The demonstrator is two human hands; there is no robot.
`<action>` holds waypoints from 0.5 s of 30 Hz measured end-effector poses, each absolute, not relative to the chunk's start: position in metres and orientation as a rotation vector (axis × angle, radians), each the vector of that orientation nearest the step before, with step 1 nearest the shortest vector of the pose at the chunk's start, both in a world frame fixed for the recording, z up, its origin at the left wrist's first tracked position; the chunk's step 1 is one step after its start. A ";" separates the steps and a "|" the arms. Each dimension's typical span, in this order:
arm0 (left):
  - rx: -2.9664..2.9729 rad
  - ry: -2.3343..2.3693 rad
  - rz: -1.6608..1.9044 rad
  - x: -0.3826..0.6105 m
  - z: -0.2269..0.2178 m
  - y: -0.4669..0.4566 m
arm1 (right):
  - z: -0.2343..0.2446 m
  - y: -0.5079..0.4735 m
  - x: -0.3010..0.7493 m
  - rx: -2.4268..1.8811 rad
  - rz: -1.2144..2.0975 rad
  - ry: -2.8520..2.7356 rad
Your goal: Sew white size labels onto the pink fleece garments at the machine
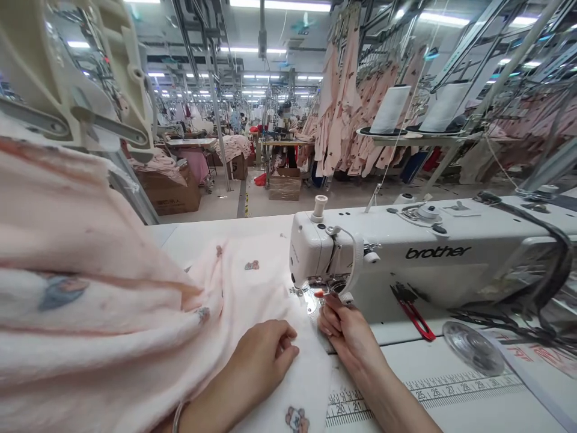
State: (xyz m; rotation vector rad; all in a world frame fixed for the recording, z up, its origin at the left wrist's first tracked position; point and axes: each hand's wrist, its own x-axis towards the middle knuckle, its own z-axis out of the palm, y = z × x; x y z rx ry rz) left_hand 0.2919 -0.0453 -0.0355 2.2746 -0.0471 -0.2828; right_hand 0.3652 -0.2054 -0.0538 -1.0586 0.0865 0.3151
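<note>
Pale pink fleece fabric [252, 294] printed with small bears runs under the head of a white Brother sewing machine [324, 246]. My left hand [261, 355] rests on this cloth just left of the machine's foot, fingers curled down onto it and thumb close to the index finger. Close beside the needle area is my right hand [345, 328], its fingers closed in a pinch. A small orange-red bit [319, 294] shows at those fingertips; its kind is unclear. The needle and the presser foot are partly hidden.
Bunched fleece rises at the left beside a cream-coloured machine frame [121, 78]. To the right lie red-handled tweezers or snips [417, 319], a clear plastic disc [473, 347] and a printed ruler strip [442, 391]. White thread cones [391, 109] and hanging pink garments [340, 102] stand behind.
</note>
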 end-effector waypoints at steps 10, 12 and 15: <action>2.331 -0.321 0.079 0.285 -0.018 -0.058 | -0.058 -0.208 0.383 -1.369 0.642 -0.040; 2.391 -0.435 0.149 0.284 -0.010 -0.063 | -0.053 -0.215 0.375 -1.415 0.665 -0.086; 2.497 -0.536 0.225 0.288 -0.002 -0.073 | -0.047 -0.234 0.361 -1.471 0.652 -0.132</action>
